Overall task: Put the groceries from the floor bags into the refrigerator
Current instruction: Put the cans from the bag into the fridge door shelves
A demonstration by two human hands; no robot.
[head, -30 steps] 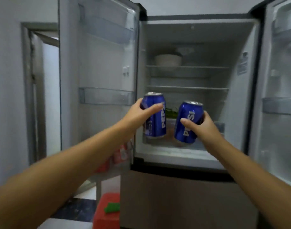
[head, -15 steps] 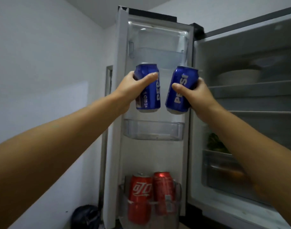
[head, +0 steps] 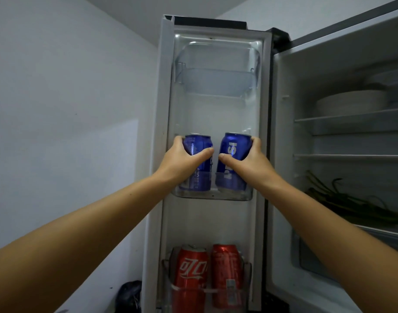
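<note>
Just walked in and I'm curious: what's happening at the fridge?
A person is stocking the open fridge door. The left hand grips one blue can and the right hand another blue can, both lowered into the middle door bin. Two red cans stand in the bin below.

Both bare forearms extend forward and upward, converging; left hand (head: 182,160) and right hand (head: 249,161) are level, thumbs pointing inward, fingers curled in a grip.

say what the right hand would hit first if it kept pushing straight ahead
Probably the door's inner wall: the right hand grips a blue can already in the middle bin, though depth is unclear.
</note>
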